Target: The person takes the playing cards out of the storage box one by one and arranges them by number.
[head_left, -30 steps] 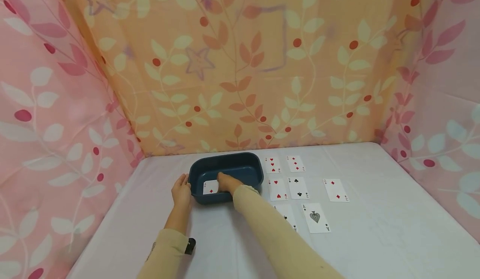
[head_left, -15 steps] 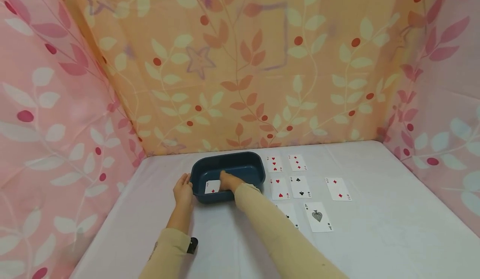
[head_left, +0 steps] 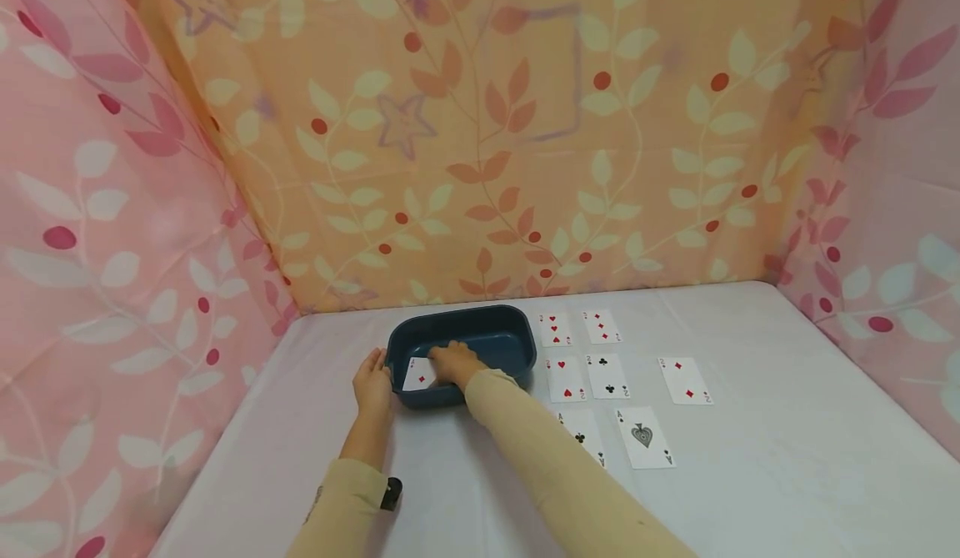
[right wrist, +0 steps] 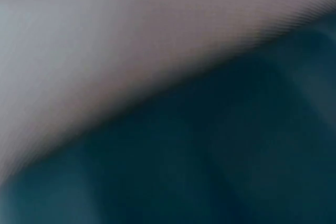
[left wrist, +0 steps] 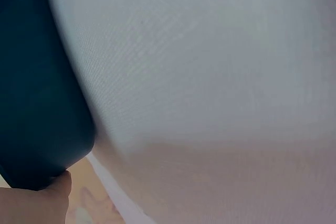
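Note:
A dark blue rectangular container [head_left: 402, 399] stands at the back left of the table. My left hand [head_left: 372, 387] rests against its left end, fingers fairly straight along the outside; in the left wrist view a digit [left wrist: 62, 184] touches its corner. My right hand [head_left: 457, 364] reaches over the near rim into the container. Its bent fingers hold the right side of a white playing card [head_left: 417, 373] with a red diamond showing, which lies low in the container, slightly turned. The hand hides the rest of that card. The right wrist view is blurred, showing only cloth and the container wall [right wrist: 157, 156].
Right of the container, playing cards lie face up: a three of hearts [head_left: 555, 330], three of diamonds [head_left: 603, 327], two of hearts [head_left: 565, 379], two of clubs [head_left: 608, 376], two of diamonds [head_left: 686, 381], ace of clubs [head_left: 581, 436] and ace of spades [head_left: 645, 437]. Patterned cloth walls enclose the table.
The right hand's fingers have shifted and spread slightly inside the container, and the diamond card has turned a little under them. The left hand stays at the container's end.

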`<state>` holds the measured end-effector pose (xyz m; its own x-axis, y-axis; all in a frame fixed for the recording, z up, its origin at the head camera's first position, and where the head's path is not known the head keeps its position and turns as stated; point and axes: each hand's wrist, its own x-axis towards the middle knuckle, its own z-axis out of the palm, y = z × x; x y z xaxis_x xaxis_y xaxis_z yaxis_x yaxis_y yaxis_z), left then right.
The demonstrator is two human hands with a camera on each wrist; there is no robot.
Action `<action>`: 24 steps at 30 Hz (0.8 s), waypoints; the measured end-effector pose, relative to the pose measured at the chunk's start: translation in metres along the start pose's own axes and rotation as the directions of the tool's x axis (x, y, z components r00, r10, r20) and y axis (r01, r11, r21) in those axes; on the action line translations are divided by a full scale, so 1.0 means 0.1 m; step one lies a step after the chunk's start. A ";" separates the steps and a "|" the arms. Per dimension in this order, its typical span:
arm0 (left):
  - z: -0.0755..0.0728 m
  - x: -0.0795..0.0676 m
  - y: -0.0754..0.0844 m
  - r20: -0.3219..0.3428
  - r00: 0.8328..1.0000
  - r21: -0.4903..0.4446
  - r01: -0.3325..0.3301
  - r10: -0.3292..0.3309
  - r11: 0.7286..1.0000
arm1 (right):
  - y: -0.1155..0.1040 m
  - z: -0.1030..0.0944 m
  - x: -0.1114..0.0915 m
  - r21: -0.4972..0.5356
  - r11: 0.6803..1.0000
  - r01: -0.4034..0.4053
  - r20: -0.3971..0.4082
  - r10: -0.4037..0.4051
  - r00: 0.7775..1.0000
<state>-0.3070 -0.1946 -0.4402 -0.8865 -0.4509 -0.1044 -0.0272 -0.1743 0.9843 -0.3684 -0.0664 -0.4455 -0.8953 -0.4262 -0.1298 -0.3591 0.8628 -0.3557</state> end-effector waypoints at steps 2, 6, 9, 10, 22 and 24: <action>0.00 0.00 0.00 0.002 1.000 0.002 -0.003 0.003 1.000 | 0.01 0.02 0.03 -0.013 1.000 0.011 -0.033 -0.011 0.999; 0.00 0.00 0.01 0.009 1.000 0.008 -0.011 0.011 1.000 | 0.00 0.04 0.07 0.039 0.997 0.073 -0.104 -0.068 0.992; -0.01 -0.01 0.01 0.009 1.000 0.026 -0.002 0.002 1.000 | -0.01 0.01 0.06 0.214 0.967 0.140 -0.118 -0.116 0.986; -0.01 -0.01 0.01 0.011 1.000 0.028 0.005 -0.005 1.000 | -0.01 -0.01 0.05 0.291 0.944 0.158 -0.124 -0.127 0.984; -0.06 0.08 0.01 -0.011 0.999 0.050 0.030 -0.030 0.998 | 0.28 -0.42 -0.15 0.717 0.669 0.197 -0.241 -0.027 0.970; -0.08 0.09 0.03 -0.011 1.000 0.042 0.027 -0.027 0.999 | 0.34 -0.48 -0.21 0.755 0.628 0.188 -0.231 -0.013 0.973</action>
<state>-0.3114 -0.2061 -0.4397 -0.8801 -0.4561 -0.1322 -0.0705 -0.1498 0.9862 -0.3746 -0.0155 -0.4102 -0.9274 -0.3625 0.0924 -0.1947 0.2568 -0.9467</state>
